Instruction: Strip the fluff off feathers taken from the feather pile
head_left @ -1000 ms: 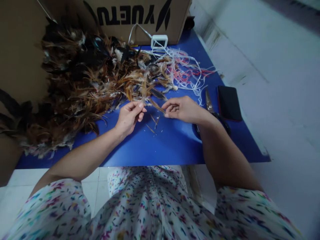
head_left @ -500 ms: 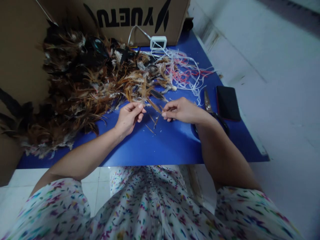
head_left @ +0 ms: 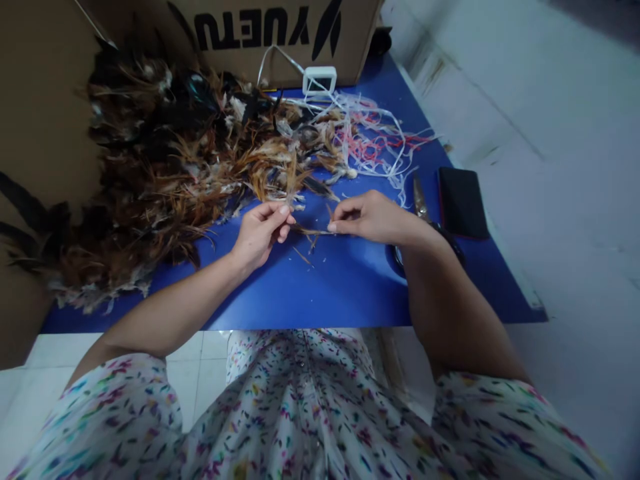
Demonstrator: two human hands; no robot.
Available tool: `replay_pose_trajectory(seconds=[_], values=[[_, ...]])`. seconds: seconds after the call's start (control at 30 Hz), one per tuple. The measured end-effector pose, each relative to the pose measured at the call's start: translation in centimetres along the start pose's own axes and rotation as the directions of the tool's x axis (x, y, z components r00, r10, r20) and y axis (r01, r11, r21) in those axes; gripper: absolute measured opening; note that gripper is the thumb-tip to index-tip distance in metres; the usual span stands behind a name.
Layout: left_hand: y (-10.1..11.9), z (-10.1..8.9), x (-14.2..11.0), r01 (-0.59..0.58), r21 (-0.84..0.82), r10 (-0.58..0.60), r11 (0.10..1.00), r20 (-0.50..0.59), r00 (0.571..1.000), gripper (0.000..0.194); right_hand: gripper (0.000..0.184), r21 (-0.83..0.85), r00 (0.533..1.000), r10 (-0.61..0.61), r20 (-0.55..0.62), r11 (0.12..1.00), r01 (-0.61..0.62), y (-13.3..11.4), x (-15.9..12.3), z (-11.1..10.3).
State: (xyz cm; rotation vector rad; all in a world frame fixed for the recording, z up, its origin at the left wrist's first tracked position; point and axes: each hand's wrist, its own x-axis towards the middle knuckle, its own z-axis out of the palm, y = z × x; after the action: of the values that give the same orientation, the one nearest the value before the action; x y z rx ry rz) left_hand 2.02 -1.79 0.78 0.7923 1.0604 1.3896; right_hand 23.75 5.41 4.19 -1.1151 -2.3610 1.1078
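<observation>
My left hand [head_left: 263, 233] is closed in a pinch on the base of a brown feather [head_left: 291, 180], which points up toward the pile. Facing it, my right hand [head_left: 373, 219] has thumb and fingers pinched together, with a brown feather tip [head_left: 329, 211] sticking up from them. Between the two hands a thin, narrow feather [head_left: 314, 231] stretches sideways, its right end at the right fingertips; whether they grip it is hard to see. Small feather bits [head_left: 302, 256] lie just below on the blue table [head_left: 280, 297].
A large heap of brown and black feathers [head_left: 165, 167] covers the table's left and back. Tangled white and pink ribbons [head_left: 373, 143], a small white-framed device [head_left: 319, 80], scissors [head_left: 420, 197] and a black phone [head_left: 463, 202] lie around. Cardboard boxes [head_left: 280, 63] stand behind, a wall [head_left: 565, 200] right.
The thin feather between my hands has swung from slanting up-left to nearly level and sits lower. My left hand keeps its pinch; my right hand has barely shifted.
</observation>
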Motion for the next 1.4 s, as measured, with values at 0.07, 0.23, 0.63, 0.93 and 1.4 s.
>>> replay_pose_trajectory(seconds=[0.07,0.23,0.63,0.93,1.4], values=[[-0.1,-0.1,0.1,-0.001,0.008,0.001,1.0,0.014,1.0,0.022,0.013,0.106,0.998,0.019,-0.057,0.994,-0.013,-0.1,0.0,0.2],[-0.4,-0.3,0.2,-0.012,0.015,0.011,1.0,0.059,0.998,0.028,0.023,0.375,0.99,0.138,-0.04,0.92,-0.113,-1.0,-0.1,0.6],[-1.2,-0.2,-0.9,0.096,0.104,-0.126,0.99,0.332,0.935,0.045,0.035,0.512,0.995,0.086,-0.048,0.858,-0.049,-1.4,-0.1,1.2],[-1.3,-0.3,-0.6,0.068,0.111,-0.102,0.992,0.334,0.937,0.039,0.041,0.574,0.973,0.126,-0.194,0.819,0.008,-1.1,0.3,1.5],[-1.1,-0.2,-1.2,-0.134,0.284,0.015,0.949,0.385,0.923,0.04,0.044,0.576,0.959,0.101,-0.264,0.814,0.073,-1.1,0.4,1.4]])
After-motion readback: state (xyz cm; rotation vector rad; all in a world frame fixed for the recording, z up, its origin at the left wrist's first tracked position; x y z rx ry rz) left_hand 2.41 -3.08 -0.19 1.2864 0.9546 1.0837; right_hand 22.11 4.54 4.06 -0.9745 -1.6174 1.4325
